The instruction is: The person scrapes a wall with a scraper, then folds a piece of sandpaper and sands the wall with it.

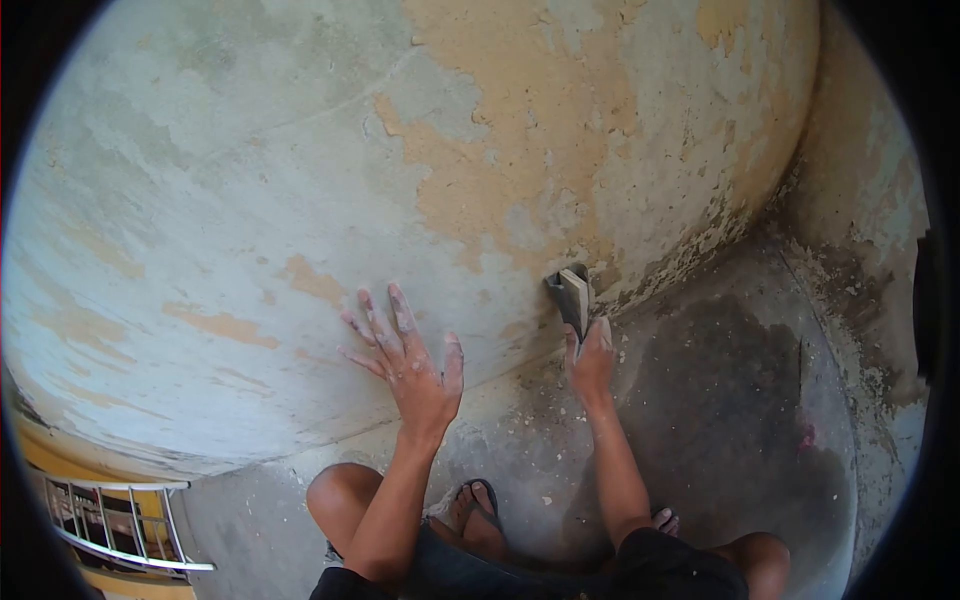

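Against the peeling wall (300,180), we are pressing our left hand (408,362) flat, fingers spread; near it, our right hand (590,362) is gripping a scraper (573,295), its blade touching the wall just above

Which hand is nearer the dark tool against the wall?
Right. The right hand holds the dark tool from below; the left hand lies flat, fingers spread, on the wall, apart to the tool's left.
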A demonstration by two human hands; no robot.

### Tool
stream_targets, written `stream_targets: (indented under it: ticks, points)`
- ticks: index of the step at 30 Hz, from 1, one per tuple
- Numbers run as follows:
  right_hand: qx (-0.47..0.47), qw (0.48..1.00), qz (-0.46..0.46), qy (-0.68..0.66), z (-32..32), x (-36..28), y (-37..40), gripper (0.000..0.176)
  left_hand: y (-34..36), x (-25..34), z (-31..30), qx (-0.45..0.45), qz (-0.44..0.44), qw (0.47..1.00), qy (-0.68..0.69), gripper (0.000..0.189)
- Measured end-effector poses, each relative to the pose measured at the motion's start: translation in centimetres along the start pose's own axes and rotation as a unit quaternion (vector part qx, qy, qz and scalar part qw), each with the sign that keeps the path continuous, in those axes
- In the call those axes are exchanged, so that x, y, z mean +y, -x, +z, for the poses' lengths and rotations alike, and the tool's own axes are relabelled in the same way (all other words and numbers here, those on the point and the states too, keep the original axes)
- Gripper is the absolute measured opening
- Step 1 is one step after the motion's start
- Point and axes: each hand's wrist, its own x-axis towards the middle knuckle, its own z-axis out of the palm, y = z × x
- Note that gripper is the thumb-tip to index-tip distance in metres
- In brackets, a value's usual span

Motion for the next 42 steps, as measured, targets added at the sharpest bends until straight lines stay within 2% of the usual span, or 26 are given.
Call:
stream_targets:
  ticks: [1,3,5,7,9,12,15,19,21,25,28,30,36,40,42]
  points:
    - [0.005,1.0,0.001,0.003,-0.4,-0.9,-1.0,0.029,-0.3,0.0,0.0,0.0,0.005,1.0,0.004,0.086]
    - [0.048,0.997,-0.056,-0.02,-1.4,-3.2,-3.3,0.029,-0.1,0.2,0.0,0.001,-0.001,1.0,0.002,0.086]
    - [0.048,0.996,-0.069,-0.028,-3.7,-7.6,-6.5,0.029,0.0,0.6,0.1,-0.006,-0.005,1.0,0.008,0.086]
    - [0.046,0.994,-0.085,-0.047,-4.1,-9.0,-6.9,0.029,0.3,0.4,-0.3,-0.008,-0.011,1.0,0.004,0.085]
    - [0.058,0.995,-0.064,-0.043,-3.7,-8.6,-7.2,0.028,0.0,0.4,-0.2,0.001,0.0,1.0,0.013,0.085]
    - [0.085,0.991,-0.073,-0.077,-0.1,-3.1,-3.7,0.029,-0.3,0.3,-0.7,0.012,-0.002,1.0,0.006,0.084]
    - [0.064,0.996,-0.047,-0.044,0.4,-1.2,-1.0,0.029,-0.1,-0.2,-0.8,0.009,-0.008,1.0,-0.008,0.085]
    - [0.049,0.998,-0.018,-0.039,-2.0,-4.0,-4.7,0.029,0.1,0.6,-0.1,-0.009,0.0,1.0,0.009,0.084]
    - [0.071,0.995,-0.054,-0.051,-3.5,-6.7,-7.0,0.031,0.2,0.6,-0.3,-0.007,0.0,1.0,0.012,0.086]
    - [0.082,0.993,-0.063,-0.055,-1.6,-3.4,-5.8,0.033,-0.2,1.1,-0.6,0.012,0.005,1.0,0.005,0.084]
    - [0.069,0.996,-0.027,-0.055,0.2,-1.1,-2.7,0.034,-0.1,0.7,-0.8,0.008,0.001,1.0,-0.005,0.084]
    - [0.029,0.998,-0.008,-0.062,0.4,-0.8,-1.8,0.034,0.0,0.4,-0.4,0.0,-0.007,1.0,-0.017,0.085]
    - [0.04,0.994,-0.038,-0.098,-5.1,-8.8,-7.9,0.032,0.3,0.9,-0.3,-0.014,0.003,1.0,0.002,0.085]
    - [0.068,0.993,-0.049,-0.083,-3.0,-4.7,-5.2,0.032,0.0,1.4,-0.7,0.003,0.006,1.0,-0.004,0.085]
    - [0.046,0.996,0.009,-0.072,-2.2,-3.6,-3.2,0.032,0.0,1.1,-0.6,-0.001,0.007,1.0,-0.008,0.085]
